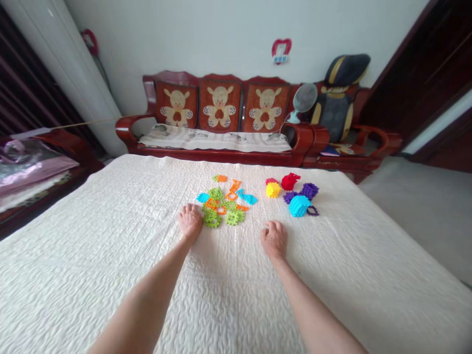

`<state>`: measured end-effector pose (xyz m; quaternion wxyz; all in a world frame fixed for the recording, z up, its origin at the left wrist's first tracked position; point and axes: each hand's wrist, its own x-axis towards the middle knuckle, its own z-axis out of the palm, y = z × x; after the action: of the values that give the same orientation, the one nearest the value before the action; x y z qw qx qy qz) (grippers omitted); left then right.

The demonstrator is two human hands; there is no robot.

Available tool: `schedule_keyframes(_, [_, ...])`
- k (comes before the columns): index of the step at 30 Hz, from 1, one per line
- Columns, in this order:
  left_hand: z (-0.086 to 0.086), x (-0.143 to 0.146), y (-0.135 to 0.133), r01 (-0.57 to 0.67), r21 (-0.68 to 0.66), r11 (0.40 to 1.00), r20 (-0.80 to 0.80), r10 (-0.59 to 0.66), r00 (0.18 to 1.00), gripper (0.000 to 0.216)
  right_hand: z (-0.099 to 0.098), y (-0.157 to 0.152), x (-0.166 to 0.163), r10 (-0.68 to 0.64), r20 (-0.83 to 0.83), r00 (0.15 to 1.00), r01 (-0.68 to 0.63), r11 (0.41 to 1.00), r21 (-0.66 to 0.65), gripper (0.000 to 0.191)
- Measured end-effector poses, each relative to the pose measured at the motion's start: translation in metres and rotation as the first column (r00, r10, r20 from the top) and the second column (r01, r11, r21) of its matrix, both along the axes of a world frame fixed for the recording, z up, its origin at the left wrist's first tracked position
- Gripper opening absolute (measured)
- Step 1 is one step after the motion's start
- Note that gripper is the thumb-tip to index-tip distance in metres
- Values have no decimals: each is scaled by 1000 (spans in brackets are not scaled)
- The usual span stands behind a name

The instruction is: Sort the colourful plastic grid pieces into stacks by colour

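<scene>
My left hand (191,221) rests palm down on the white quilted cover, just left of a loose pile of flat, notched plastic building pieces. Its fingers are apart and nothing shows in them. Green pieces (211,219) lie closest to it, mixed with orange pieces (231,195) and a few blue pieces (250,199). My right hand (275,239) also lies on the cover, fingers slightly bent and apart, holding nothing I can see. Beyond it are sorted heaps: a light blue stack (299,206), a purple heap (310,191), a yellow stack (273,190) and a red heap (290,181).
The quilted cover (110,236) spreads over a wide flat surface. Behind its far edge stands a wooden sofa (217,153) with bear-patterned cushions (220,105). A small fan (305,97) and a chair with a dark padded back (335,113) are at the right.
</scene>
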<state>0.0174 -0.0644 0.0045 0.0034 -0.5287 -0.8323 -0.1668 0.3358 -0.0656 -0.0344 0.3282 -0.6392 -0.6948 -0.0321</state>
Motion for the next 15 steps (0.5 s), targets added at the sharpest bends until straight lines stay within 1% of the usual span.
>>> schedule_keyframes(4, [-3,-2,1,9,3,1000,8,-9,1000,42,2,-1,-2,-33,31,999,33,999,6,22])
schedule_keyframes(10, [-6,-4,2,14,2,1000,33,-14,999,43,3,-1,-4,-52,60,997,53,998,-25,23])
schedule_keyframes(15, [-8,-14,9,11,11,1000,65,-12,998,45,4,-1,-4,-51,79,996,54,998,-39,22])
